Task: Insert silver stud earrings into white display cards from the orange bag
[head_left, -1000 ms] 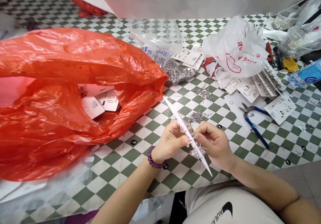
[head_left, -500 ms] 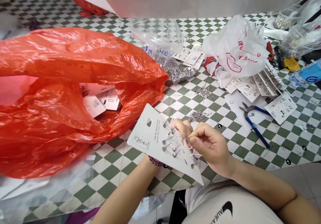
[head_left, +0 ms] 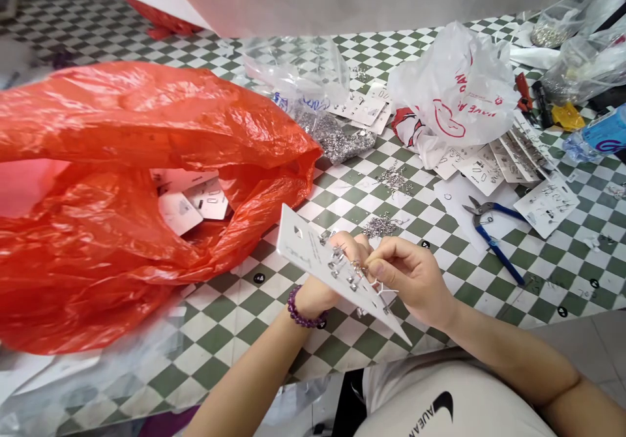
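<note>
A white earring card (head_left: 313,252) with several small silver earrings on it is tilted steeply above the table edge. Behind it, my left hand (head_left: 348,248) grips the card, its fingers partly hidden by it; a purple bead bracelet (head_left: 302,313) circles that wrist. On the card's right side, my right hand (head_left: 413,280) pinches thumb and forefinger together at a tiny metal piece, probably an earring. White thread-like strands (head_left: 384,289) stick out just below those fingertips. Two small heaps of silver earring parts (head_left: 380,226) lie just beyond my hands.
A large red plastic bag (head_left: 147,117) with cards inside fills the left. Blue-handled pliers (head_left: 493,235) lie on white paper at right, near more earring cards (head_left: 548,205). Behind are a white plastic bag (head_left: 454,85) and a clear bag of silver parts (head_left: 342,140).
The earring card has turned more edge-on, uncovering the bracelet and more of my left wrist. My right hand keeps its pinch at the card's side.
</note>
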Demonstrator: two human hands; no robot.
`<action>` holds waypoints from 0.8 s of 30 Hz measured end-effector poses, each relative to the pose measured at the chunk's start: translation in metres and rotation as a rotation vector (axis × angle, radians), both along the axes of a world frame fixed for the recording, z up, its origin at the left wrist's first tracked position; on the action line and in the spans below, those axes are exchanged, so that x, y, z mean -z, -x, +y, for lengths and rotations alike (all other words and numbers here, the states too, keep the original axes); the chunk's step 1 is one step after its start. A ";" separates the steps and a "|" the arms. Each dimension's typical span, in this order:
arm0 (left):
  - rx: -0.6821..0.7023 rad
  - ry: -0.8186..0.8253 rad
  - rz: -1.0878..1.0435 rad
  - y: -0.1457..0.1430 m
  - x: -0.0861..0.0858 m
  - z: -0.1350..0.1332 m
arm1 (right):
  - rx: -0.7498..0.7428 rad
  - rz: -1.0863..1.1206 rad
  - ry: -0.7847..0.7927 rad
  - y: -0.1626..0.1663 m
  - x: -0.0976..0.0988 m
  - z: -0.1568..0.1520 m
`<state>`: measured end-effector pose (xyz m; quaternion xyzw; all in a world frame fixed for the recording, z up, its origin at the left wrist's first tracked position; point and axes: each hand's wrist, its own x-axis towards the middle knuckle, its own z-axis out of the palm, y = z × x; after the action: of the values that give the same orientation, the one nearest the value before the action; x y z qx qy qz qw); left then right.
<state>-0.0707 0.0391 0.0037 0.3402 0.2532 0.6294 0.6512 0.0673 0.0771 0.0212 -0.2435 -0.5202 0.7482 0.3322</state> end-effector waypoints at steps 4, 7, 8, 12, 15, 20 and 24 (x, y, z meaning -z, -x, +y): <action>0.059 0.041 -0.069 0.001 -0.001 -0.004 | -0.002 0.068 0.022 0.003 -0.002 -0.002; 0.049 0.021 -0.074 0.001 0.001 -0.006 | 0.050 0.019 -0.091 0.001 -0.001 -0.005; 0.052 0.014 -0.069 0.002 0.002 -0.006 | 0.069 -0.008 -0.131 0.000 -0.001 -0.005; 0.052 0.040 -0.045 0.002 0.001 -0.008 | 0.100 -0.093 -0.286 -0.003 0.000 -0.005; 0.017 0.032 -0.007 0.001 0.001 -0.009 | 0.130 -0.130 -0.470 -0.005 0.000 -0.001; 0.025 0.052 -0.023 -0.001 0.003 -0.012 | 0.101 -0.112 -0.634 -0.007 -0.003 0.003; 0.040 0.063 -0.082 -0.002 0.004 -0.017 | 0.086 -0.092 -0.627 -0.009 -0.004 0.003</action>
<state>-0.0689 0.0219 0.0001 0.2986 0.2392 0.6215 0.6836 0.0758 0.0798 0.0254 -0.1844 -0.7292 0.5248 0.3987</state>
